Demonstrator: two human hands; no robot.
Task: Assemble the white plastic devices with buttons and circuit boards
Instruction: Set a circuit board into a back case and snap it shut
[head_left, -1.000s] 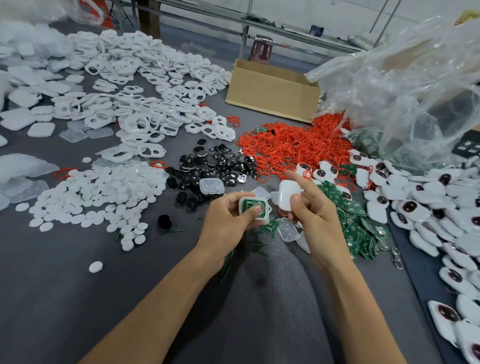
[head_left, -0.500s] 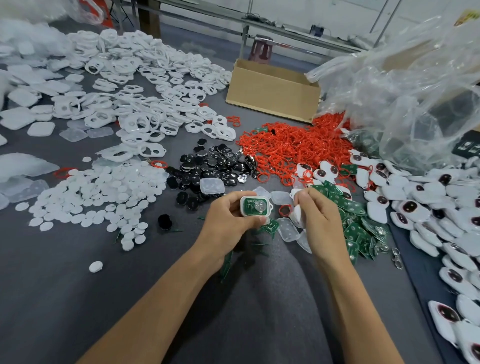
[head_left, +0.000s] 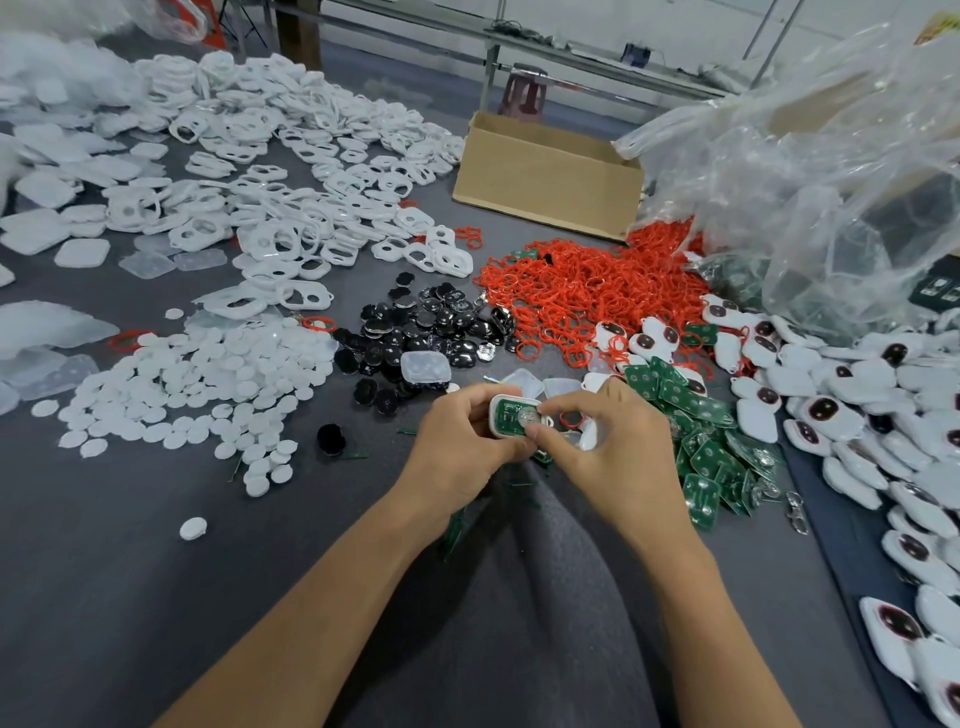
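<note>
Hands are being held together above table (head_left: 156, 597) | shell (head_left: 497, 404) with board (head_left: 511, 421) inside is being gripped by left hand (head_left: 462, 449) | its right end is being pinched by right hand (head_left: 610, 447) | loose boards (head_left: 701, 467) are lying just right.

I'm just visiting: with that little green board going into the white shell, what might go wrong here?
1. The left hand holds the white shell above the table; a push from the right hand might seat the green circuit board crooked or tip it out.
2. The white cover tucked in the right hand may slip into the loose circuit boards beside it.
</note>
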